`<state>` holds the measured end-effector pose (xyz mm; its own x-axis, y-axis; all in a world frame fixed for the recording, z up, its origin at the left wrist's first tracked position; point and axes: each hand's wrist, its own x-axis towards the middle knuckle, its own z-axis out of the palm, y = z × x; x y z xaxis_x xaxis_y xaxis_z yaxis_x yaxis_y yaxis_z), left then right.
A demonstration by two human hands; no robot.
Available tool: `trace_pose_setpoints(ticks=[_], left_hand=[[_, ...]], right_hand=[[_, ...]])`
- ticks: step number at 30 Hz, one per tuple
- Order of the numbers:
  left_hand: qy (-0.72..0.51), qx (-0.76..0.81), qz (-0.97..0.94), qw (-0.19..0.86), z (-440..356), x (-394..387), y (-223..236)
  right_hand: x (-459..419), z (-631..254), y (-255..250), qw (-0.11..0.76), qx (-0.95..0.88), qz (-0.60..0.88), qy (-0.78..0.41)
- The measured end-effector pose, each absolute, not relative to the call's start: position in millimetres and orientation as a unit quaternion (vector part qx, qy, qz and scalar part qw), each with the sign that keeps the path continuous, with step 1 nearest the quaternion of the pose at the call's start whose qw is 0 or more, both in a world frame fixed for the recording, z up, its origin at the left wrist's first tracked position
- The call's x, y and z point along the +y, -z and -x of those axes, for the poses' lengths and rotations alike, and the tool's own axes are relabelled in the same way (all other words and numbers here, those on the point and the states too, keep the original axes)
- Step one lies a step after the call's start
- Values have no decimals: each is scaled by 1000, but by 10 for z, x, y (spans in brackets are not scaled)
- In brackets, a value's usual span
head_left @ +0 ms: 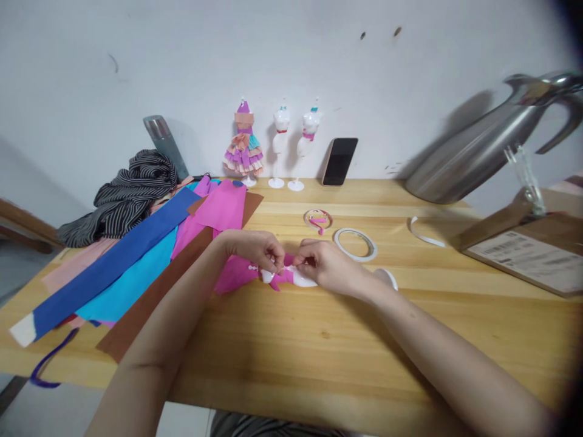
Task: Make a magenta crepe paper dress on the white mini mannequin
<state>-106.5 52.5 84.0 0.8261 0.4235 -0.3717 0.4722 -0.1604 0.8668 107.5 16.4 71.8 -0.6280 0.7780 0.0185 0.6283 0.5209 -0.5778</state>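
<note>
A small white dress-form mannequin [304, 280] lies on its side on the table, its round base [387, 279] pointing right. Pink cloth [286, 278] wraps its middle, and a larger pink piece [234, 276] lies at its neck end. Over the upper body, my left hand [262, 247] is closed in a pinch. My right hand [324, 264] pinches just right of it, above the waist. Something thin and pale shows between the two sets of fingertips, too small to name.
Coloured cloth strips [132, 279] and a striped scarf [132, 188] cover the left side. Behind stand a dressed mannequin [245, 145], two white mannequins and a phone [340, 161]. A tape roll [371, 249], steel jug [473, 142] and cardboard box [528, 249] are to the right.
</note>
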Motion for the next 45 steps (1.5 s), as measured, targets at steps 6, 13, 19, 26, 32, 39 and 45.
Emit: trace_pose_setpoints(ticks=[6,13,19,26,32,39,45], left_hand=[[21,307,-749,587,1077,541,-800],[20,297,-761,577,1095,546,-796],[25,291,-748,596,1103,560,-784],[20,304,-753,583,1100,546,-784],[17,291,-759,583,1087,574,-754],[-6,319,-733,601,1096,578,-772],[-147,323,-682,639,1130,577,-808]], right_hand=[[142,-1064,-739,128,-869,385,-282],[162,-1082,-724,133,-862,396,-286],[99,-1023,-751,129,-873,382,-273],[133,-1052,-739,124,-871,407,-247],[327,-1280,-816,180,-838,390,-337],[510,-1641,-960,88,-861,447,-227],[515,-1598,-763,-82,-853,486,-172]])
